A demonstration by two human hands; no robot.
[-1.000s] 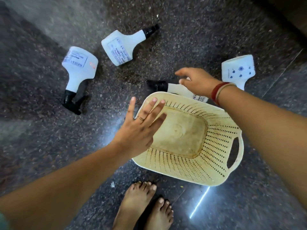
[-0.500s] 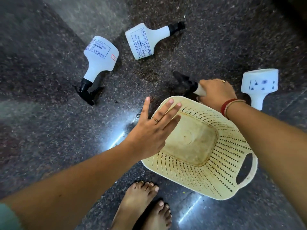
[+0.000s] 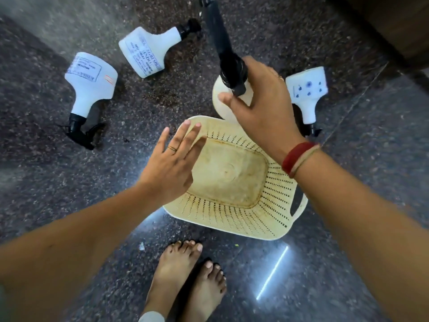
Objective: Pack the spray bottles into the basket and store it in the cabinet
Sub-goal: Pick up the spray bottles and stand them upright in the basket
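A cream perforated basket (image 3: 274,212) stands on the dark floor with nothing in it. My right hand (image 3: 262,105) grips a white spray bottle (image 3: 220,98) by its neck and holds it upright above the basket's far rim, its black nozzle pointing up towards the camera. My left hand (image 3: 171,168) hovers over the basket's left rim with flat, spread fingers, holding nothing. Three more white spray bottles lie on the floor: one at the left (image 3: 91,82), one at the back (image 3: 148,51), and one with blue dots at the right (image 3: 307,89).
My bare feet (image 3: 185,280) stand just in front of the basket. A dark wooden cabinet edge (image 3: 399,31) fills the top right corner. The floor is polished dark granite (image 3: 46,182) with glare streaks.
My right hand has lifted the bottle off the floor behind the basket and turned it upright. My left hand stays by the basket's left rim.
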